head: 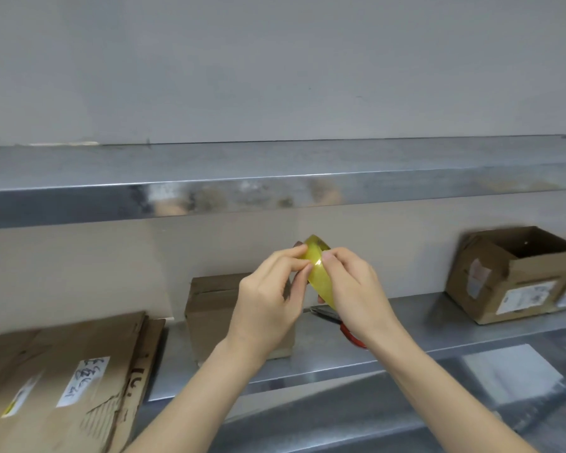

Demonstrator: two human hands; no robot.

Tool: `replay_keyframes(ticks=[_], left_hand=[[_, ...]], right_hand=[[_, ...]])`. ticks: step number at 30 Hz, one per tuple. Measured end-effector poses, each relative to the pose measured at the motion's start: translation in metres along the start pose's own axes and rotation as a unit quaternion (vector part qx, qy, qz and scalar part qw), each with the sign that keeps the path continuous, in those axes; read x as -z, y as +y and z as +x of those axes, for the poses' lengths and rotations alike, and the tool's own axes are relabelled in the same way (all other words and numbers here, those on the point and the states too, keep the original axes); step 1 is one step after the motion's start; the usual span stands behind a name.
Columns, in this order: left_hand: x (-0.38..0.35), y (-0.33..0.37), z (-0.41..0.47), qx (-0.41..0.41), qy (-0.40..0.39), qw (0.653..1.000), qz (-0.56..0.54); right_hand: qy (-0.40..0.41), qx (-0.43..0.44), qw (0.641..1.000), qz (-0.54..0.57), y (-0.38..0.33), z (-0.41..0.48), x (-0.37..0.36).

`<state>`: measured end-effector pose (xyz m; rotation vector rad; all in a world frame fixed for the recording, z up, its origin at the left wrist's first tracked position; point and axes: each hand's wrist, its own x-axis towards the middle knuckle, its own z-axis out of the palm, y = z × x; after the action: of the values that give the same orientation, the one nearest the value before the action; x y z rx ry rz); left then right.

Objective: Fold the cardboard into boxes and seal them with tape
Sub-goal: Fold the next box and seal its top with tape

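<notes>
A person's right hand (353,289) curls round a translucent yellow roll of packing tape (317,273), held up above a steel shelf (406,325), while the left hand (268,299) pinches at the roll's outer face, apparently hunting for the loose end. Picked at a slant, the thin film could tear into a sliver or stick back down, delaying the seal on the small brown cardboard box (209,308) standing behind the hands.

Shelf (415,325) free between scissors (327,314), open box (504,289).

Forearms extended, left hand (268,289) and right hand (353,286) together, pinching tape roll (317,281)
</notes>
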<state>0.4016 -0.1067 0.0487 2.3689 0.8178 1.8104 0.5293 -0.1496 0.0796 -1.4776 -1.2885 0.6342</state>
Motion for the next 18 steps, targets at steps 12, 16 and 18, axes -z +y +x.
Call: replay_keyframes(ticks=[12,16,18], left_hand=[[-0.008,-0.01,0.011,0.011,-0.113,0.98,0.162],[-0.002,-0.014,0.027,0.234,-0.125,0.957,0.121],[0.004,-0.016,0.036,0.253,-0.119,0.958,0.07]], right_hand=[[-0.058,0.023,0.997,-0.045,0.001,0.007,0.005],[-0.094,0.005,0.996,-0.006,0.0,0.013,0.014],[-0.106,-0.016,0.994,0.03,-0.002,0.02,0.017]])
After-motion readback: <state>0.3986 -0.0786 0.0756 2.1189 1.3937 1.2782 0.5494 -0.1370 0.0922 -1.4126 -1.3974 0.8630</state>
